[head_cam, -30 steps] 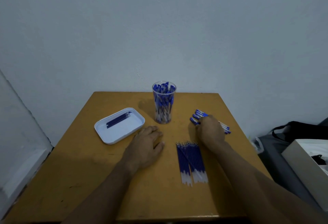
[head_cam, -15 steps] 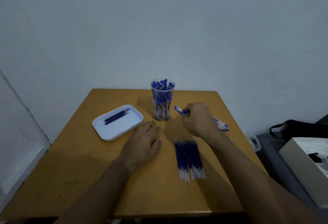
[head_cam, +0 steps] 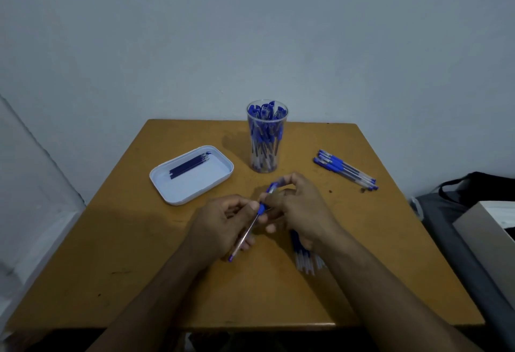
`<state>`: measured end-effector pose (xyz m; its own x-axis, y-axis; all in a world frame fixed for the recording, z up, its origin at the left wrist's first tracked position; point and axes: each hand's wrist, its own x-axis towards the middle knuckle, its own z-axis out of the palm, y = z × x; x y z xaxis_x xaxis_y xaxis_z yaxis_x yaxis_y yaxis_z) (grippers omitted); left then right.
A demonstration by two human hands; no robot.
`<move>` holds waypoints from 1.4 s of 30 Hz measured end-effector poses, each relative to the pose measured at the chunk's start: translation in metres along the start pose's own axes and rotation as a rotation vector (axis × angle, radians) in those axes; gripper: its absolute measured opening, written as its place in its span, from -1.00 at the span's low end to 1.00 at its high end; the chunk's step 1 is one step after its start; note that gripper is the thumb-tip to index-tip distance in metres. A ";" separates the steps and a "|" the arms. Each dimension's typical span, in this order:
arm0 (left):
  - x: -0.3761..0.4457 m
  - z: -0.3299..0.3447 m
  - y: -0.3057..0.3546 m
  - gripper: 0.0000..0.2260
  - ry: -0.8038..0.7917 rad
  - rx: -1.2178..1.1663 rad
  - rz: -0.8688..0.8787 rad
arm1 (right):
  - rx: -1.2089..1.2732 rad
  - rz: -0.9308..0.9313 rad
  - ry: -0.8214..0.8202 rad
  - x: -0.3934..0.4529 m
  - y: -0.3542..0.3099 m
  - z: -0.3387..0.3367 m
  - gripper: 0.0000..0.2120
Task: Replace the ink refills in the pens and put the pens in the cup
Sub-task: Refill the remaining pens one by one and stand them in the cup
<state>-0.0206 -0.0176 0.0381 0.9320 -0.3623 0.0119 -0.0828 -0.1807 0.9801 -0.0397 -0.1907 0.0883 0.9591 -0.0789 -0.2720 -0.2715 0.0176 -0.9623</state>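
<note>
Both hands grip one slim pen point(head_cam: 252, 222): left hand point(head_cam: 223, 226) on clear barrel, right hand point(head_cam: 298, 206) pinching blue cap end. Clear round cup point(head_cam: 266, 140) packed w/ pens; white rounded tray point(head_cam: 192, 174) holds dark refills point(head_cam: 189, 165).

Both my hands on one pen point(head_cam: 252, 222) above the table point(head_cam: 139, 240).
My left hand point(head_cam: 223, 226) grips its barrel, my right hand point(head_cam: 295, 206) pinches the cap end; cup point(head_cam: 266, 137) at twelve o'clock, tray point(head_cam: 192, 174) at ten.
</note>
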 end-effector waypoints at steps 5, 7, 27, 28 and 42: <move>0.003 0.001 -0.004 -0.80 -0.001 0.046 -0.061 | 0.068 -0.016 0.001 0.002 0.017 -0.006 -0.74; 0.002 0.002 -0.003 -0.80 0.004 0.072 -0.039 | 0.091 -0.011 -0.026 0.003 0.020 -0.010 -0.77; 0.000 -0.002 -0.004 -0.86 -0.025 0.144 0.016 | -0.095 -0.123 -0.162 0.014 0.020 -0.024 -0.85; 0.000 -0.003 -0.003 -0.87 -0.029 0.132 0.020 | -0.100 -0.126 -0.172 0.014 0.019 -0.024 -0.85; 0.001 -0.007 -0.001 -0.80 -0.041 0.140 0.057 | -0.076 -0.155 -0.237 0.013 0.015 -0.028 -0.96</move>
<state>-0.0169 -0.0116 0.0382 0.9094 -0.4122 0.0559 -0.1862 -0.2832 0.9408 -0.0334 -0.2190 0.0703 0.9791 0.1608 -0.1242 -0.1173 -0.0517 -0.9918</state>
